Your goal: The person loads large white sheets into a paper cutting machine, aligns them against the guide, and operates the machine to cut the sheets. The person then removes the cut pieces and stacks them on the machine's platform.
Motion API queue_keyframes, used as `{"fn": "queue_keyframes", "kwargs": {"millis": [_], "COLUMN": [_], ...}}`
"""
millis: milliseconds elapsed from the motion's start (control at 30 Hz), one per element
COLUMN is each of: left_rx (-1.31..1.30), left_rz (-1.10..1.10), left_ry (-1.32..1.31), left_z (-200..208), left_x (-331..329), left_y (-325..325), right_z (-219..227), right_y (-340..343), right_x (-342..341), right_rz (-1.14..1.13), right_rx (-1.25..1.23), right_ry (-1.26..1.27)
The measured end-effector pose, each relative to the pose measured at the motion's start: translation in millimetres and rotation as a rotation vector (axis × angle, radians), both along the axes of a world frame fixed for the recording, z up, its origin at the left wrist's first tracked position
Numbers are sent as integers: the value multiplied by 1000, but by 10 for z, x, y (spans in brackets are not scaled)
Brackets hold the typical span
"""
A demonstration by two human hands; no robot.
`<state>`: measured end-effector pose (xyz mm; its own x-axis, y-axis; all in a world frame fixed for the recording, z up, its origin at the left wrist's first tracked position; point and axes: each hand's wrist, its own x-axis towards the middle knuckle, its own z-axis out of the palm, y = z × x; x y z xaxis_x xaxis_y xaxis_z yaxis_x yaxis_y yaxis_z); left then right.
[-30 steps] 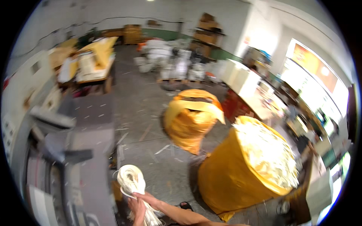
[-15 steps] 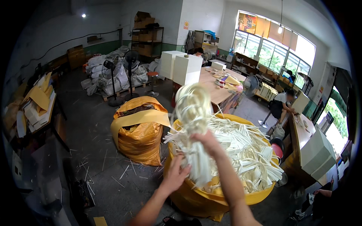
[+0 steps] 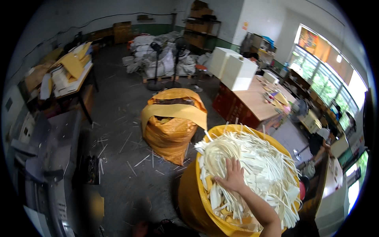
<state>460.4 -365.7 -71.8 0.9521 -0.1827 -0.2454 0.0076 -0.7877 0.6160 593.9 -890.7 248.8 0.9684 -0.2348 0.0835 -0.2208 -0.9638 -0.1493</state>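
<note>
My right hand (image 3: 233, 177) lies spread on a heap of thin white strips (image 3: 260, 166), its fingers apart and its palm down. Just beyond its fingertips, a looped bundle of the strips (image 3: 221, 152) rests on the heap's left side. The strips fill a big yellow sack (image 3: 189, 193) up to its rim, and many ends stick out past the edge. I cannot make out my left hand in the picture.
An orange sack (image 3: 169, 138) with a yellow sheet across its top stands left of the strips. Beyond are two black floor fans (image 3: 173, 81), a wooden table (image 3: 256, 100) with white boxes (image 3: 239, 73), and a grey machine (image 3: 59, 154) at left. A seated person (image 3: 319, 142) works at right.
The bundle of strips that both hands held up is now down on the heap. My right hand has opened on top of it, my left has left the picture, and the view has turned left.
</note>
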Motion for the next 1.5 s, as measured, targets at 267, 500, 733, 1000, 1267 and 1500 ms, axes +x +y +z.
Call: {"fn": "queue_keyframes", "kwargs": {"millis": [267,500,733,1000,1267,1500], "left_rx": [295,-557,-1134,-1369,-1124,-1078], "left_rz": [557,1416,1827,1797,1957,2206], "left_ry": [-137,411,-359,-1207,-1000,-1178], "left_z": [-1234,-978,730,1212,1225,926], "left_x": [-2554,-3047,-3193,-3650,-3313,-3051], "left_y": [1244,707,1922,4772,7323,7772], "right_z": [-760,-1788,-1425,-1567,-1884,-2204], "right_y": [594,-376,3754,6760,7509,7093], "right_x": [84,-64,-384,-1012,-1080,-819], "right_rz": [-39,332,718,1002,913,643], "right_rx": [212,-691,194,440,471,492], "right_ry": [177,-178,-286,128,650,906]}}
